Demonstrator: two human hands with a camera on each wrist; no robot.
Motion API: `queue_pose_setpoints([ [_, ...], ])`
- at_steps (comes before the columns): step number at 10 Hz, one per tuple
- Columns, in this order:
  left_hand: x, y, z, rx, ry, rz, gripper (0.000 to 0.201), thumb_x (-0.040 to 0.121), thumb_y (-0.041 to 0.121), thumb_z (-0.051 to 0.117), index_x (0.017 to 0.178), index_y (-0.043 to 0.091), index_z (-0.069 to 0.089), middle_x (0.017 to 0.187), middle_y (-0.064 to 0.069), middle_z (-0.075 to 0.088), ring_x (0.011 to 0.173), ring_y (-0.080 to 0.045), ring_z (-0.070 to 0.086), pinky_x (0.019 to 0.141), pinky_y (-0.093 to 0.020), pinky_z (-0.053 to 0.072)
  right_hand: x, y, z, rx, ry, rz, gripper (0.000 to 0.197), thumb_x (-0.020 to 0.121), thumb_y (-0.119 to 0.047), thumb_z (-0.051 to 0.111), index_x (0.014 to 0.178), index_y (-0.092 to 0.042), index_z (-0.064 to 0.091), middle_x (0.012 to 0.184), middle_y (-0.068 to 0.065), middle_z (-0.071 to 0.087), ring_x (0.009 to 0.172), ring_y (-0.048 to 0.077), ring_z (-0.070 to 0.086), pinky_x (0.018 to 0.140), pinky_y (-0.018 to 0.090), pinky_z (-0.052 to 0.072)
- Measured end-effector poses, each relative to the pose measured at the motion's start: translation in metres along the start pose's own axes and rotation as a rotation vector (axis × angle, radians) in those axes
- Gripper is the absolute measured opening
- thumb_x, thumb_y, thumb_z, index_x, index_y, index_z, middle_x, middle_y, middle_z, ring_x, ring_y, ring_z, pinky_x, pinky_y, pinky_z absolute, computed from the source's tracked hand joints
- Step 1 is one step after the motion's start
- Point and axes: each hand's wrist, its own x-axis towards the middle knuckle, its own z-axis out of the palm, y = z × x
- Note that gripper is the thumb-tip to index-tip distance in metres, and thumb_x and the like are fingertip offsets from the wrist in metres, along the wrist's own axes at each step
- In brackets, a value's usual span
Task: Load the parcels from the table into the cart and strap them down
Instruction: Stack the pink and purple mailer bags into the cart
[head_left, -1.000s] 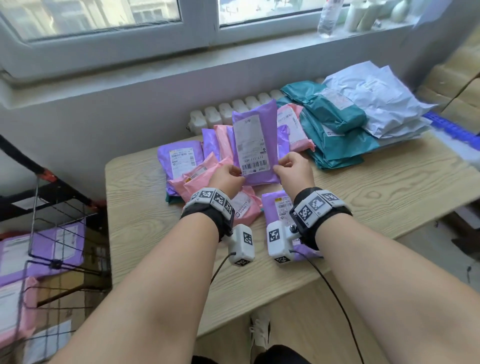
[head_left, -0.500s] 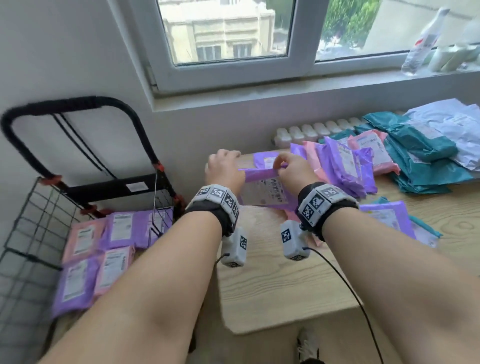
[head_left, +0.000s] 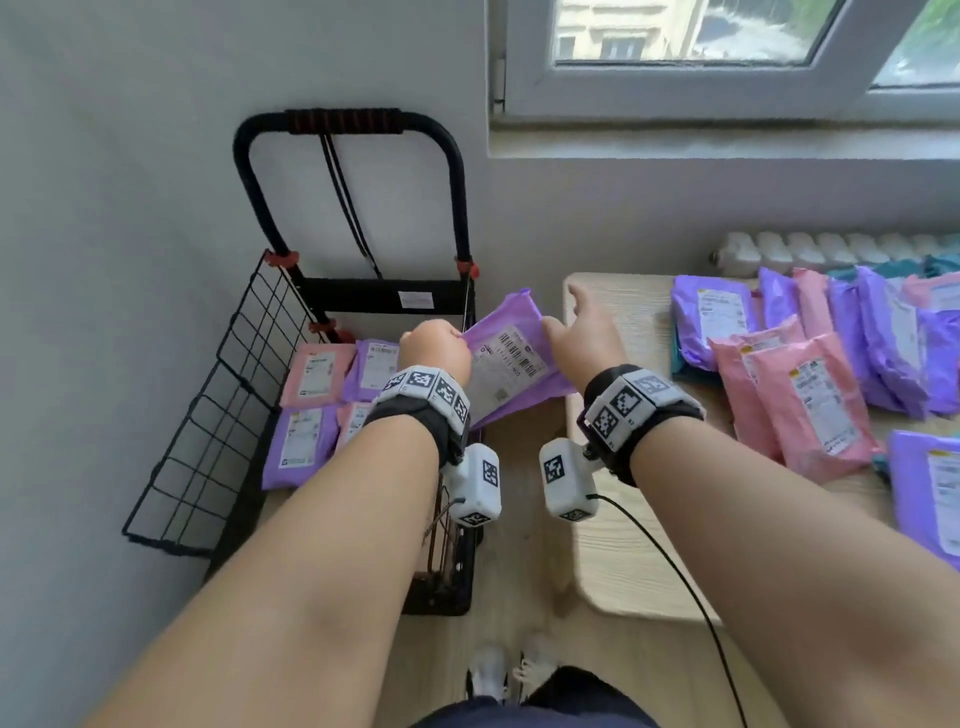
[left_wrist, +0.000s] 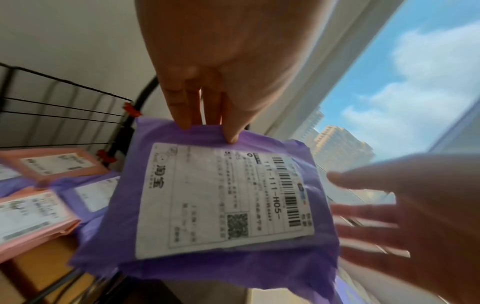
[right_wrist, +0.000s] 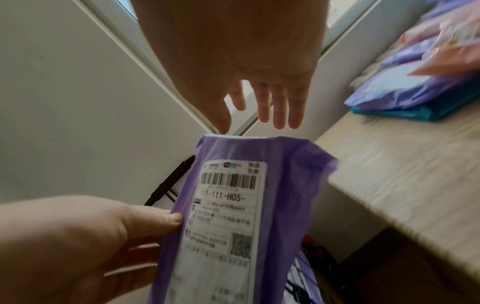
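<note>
Four parcels (head_left: 332, 410) laid in cart (head_left: 218, 395); purple parcel (head_left: 511, 364) pinched by left hand (head_left: 436, 348) over it. Right hand (head_left: 584, 338) spread, grip wide, nothing held. Many parcels left on desk (head_left: 649, 545); strapping not begun.

Both forearms are stretched forward side by side, each wrist strapped with a marker band. The left hand (head_left: 435, 347) is curled, thumb and fingers pinched together on what's held. The right hand (head_left: 584, 338) is kept loose, fingers (right_wrist: 281, 107) straight and spread.
</note>
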Motion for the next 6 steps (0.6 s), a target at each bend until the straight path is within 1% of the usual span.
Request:
queue_pose_setpoints([
  [1,0.004,-0.03,-0.014,-0.009,0.002,-0.159,0.028,0.093,0.012,0.047,0.105,0.006,0.071,0.111,-0.015,0.068,0.104,-0.034,0.061,0.08,-0.033,0.046,0.001,0.0,0.03,-0.005,-0.138,0.077,0.062,0.094,-0.028,0.053,0.15,-0.021,0.027,0.144,0.009,0.046,0.128,0.025,0.049,0.104,0.037,0.042],
  [2,0.004,-0.052,-0.023,-0.012,-0.027,-0.298,0.032,0.097,0.012,0.041,0.115,0.001,0.066,0.12,-0.016,0.064,0.112,-0.034,0.058,0.085,-0.035,0.046,-0.003,0.003,0.06,0.028,-0.252,0.092,0.061,0.093,-0.023,0.053,0.149,-0.018,0.029,0.141,0.006,0.05,0.124,0.023,0.053,0.097,0.029,0.041],
  [3,0.0,-0.082,-0.026,-0.057,-0.03,-0.404,0.033,0.099,0.014,0.041,0.122,0.001,0.062,0.125,-0.016,0.061,0.117,-0.031,0.057,0.09,-0.033,0.047,-0.014,0.008,0.093,0.042,-0.31,0.118,0.047,0.089,-0.018,0.053,0.135,-0.014,0.043,0.125,0.007,0.06,0.105,0.023,0.059,0.082,0.024,0.04],
  [4,0.002,-0.113,-0.024,-0.2,-0.066,-0.535,0.035,0.098,0.016,0.046,0.127,0.0,0.058,0.128,-0.016,0.06,0.117,-0.03,0.058,0.086,-0.031,0.05,-0.023,0.012,0.128,0.022,-0.387,0.174,0.049,0.087,-0.018,0.052,0.135,-0.012,0.043,0.105,0.004,0.063,0.086,0.02,0.061,0.076,0.03,0.048],
  [5,0.02,-0.155,-0.006,-0.304,-0.101,-0.58,0.035,0.096,0.016,0.049,0.128,0.001,0.056,0.129,-0.014,0.059,0.116,-0.027,0.06,0.088,-0.032,0.053,-0.021,0.016,0.159,-0.016,-0.464,0.216,0.049,0.089,-0.016,0.054,0.137,-0.013,0.045,0.112,0.004,0.063,0.09,0.022,0.06,0.075,0.025,0.045],
  [6,0.03,-0.163,0.0,-0.2,-0.182,-0.575,0.031,0.098,0.016,0.048,0.125,0.005,0.057,0.127,-0.009,0.061,0.118,-0.026,0.058,0.091,-0.032,0.049,-0.016,0.019,0.19,-0.053,-0.504,0.273,0.026,0.087,-0.007,0.055,0.113,-0.011,0.053,0.09,0.002,0.058,0.086,0.023,0.057,0.07,0.025,0.045],
])
